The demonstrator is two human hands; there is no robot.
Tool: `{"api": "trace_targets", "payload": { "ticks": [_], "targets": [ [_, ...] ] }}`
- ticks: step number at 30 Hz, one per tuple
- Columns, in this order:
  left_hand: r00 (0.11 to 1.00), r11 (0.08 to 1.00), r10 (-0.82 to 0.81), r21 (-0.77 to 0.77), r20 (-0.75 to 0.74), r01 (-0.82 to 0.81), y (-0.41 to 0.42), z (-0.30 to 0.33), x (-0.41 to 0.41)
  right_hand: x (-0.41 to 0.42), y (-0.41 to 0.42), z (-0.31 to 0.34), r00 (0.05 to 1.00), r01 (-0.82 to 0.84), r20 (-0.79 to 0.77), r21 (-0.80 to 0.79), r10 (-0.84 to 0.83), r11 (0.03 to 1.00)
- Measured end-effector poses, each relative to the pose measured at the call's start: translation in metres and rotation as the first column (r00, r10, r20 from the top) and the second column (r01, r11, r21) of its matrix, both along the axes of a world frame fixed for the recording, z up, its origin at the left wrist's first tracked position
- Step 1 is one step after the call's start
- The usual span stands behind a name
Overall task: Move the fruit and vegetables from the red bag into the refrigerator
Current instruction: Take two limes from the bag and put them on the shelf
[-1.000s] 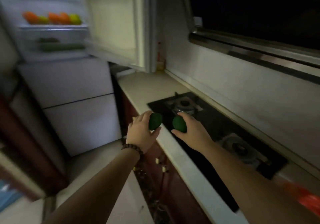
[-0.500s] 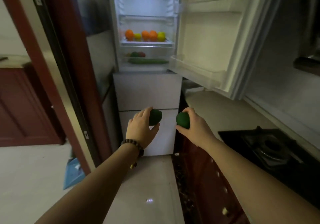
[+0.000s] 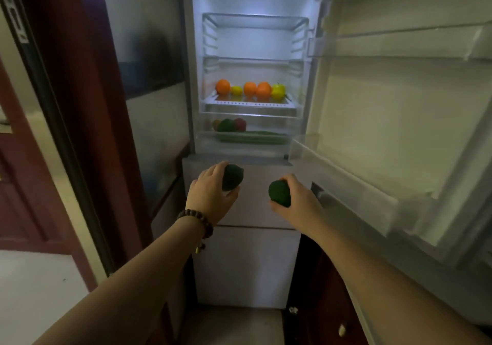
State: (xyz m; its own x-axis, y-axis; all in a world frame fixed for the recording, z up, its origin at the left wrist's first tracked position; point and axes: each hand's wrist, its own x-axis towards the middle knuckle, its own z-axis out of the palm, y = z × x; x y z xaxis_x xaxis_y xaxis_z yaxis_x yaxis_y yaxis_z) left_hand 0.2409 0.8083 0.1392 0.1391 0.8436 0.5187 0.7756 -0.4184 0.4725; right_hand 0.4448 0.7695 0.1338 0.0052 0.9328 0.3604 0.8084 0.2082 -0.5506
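Observation:
The refrigerator [image 3: 247, 43] stands straight ahead with its upper door [image 3: 399, 120] swung open to the right and its light on. My left hand [image 3: 210, 194] grips a dark green round fruit [image 3: 233, 177]. My right hand [image 3: 298, 200] grips a second dark green fruit [image 3: 278, 193]. Both hands are held out in front of the closed lower drawers, below the open compartment. Oranges [image 3: 250, 88] and yellow-green fruit [image 3: 278, 90] sit on a shelf. A long green vegetable [image 3: 253, 136] and more produce lie in the bottom bin. The red bag is out of sight.
A dark red door frame [image 3: 80, 104] and a grey panel stand to the left of the refrigerator. Dark red cabinets [image 3: 327, 291] run along the lower right under the open door. The upper shelves [image 3: 254, 22] hold nothing. Pale floor shows at the lower left.
My view has swung from the stove and counter round to the refrigerator and come closer. Both hands kept hold of their green fruit and now sit nearer the open compartment.

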Motion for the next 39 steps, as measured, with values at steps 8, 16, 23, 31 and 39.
{"api": "trace_targets", "payload": {
  "ticks": [8, 16, 23, 31, 39],
  "targets": [
    [0.999, 0.998, -0.014, 0.064, 0.045, 0.011, 0.122, 0.040, 0.011, 0.014, 0.138, 0.044, 0.998, -0.048, 0.046, 0.109, 0.043, 0.993],
    [0.980, 0.985, -0.131, 0.131, 0.152, 0.112, 0.257, 0.068, -0.004, 0.008, 0.261, 0.073, 0.999, -0.014, 0.036, 0.181, 0.008, 0.983],
    [0.951, 0.958, -0.249, 0.189, 0.180, 0.215, 0.371, 0.099, -0.019, 0.001, 0.352, 0.105, 0.992, 0.061, 0.091, 0.216, -0.082, 0.974],
    [0.942, 0.949, -0.315, 0.059, 0.120, 0.310, 0.473, 0.119, -0.005, 0.010, 0.453, 0.125, 0.988, 0.081, 0.112, 0.238, -0.110, 0.968],
    [0.996, 0.994, -0.075, 0.074, -0.043, 0.078, 0.582, 0.128, 0.017, 0.024, 0.571, 0.143, 0.958, 0.060, 0.253, 0.286, -0.135, 0.956]
  ]
}}
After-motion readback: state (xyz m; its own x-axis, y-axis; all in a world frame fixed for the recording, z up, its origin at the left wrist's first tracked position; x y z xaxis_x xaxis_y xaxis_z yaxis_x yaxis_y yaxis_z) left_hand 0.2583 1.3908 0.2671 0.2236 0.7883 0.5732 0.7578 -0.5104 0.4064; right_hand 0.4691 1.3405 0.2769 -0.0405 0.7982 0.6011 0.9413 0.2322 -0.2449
